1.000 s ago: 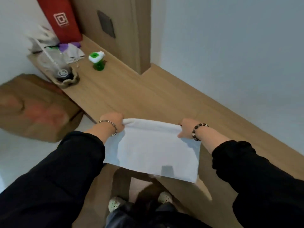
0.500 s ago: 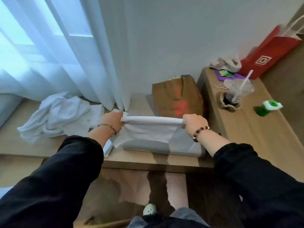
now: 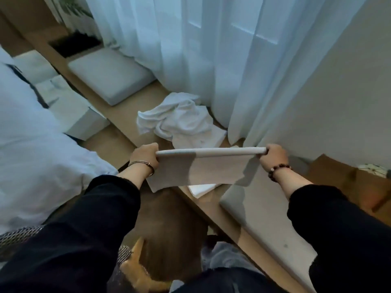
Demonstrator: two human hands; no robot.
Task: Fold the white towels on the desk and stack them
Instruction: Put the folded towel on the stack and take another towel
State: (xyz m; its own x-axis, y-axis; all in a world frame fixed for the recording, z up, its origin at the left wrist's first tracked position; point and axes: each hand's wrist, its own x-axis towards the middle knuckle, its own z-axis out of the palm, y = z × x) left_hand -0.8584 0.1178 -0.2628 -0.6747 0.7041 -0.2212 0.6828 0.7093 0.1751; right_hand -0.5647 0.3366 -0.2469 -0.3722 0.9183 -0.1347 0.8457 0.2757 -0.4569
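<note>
Gripping the white towel (image 3: 201,168) by its top fold, we have the left hand (image 3: 146,157) curled round one end and the right hand (image 3: 274,155) curled round the other. The cloth hangs taut between them in the air, over the near edge of the tabletop (image 3: 124,123). It looks light, soft and limp. It would sag wherever we let go, so the corners of the folded edge are the places to hold, and we judge it best lowered flat. A folded towel (image 3: 201,189) lies just below it, likely the stack. Further back, a crumpled heap of towels (image 3: 177,119) lies beside the curtain (image 3: 211,60).
</note>
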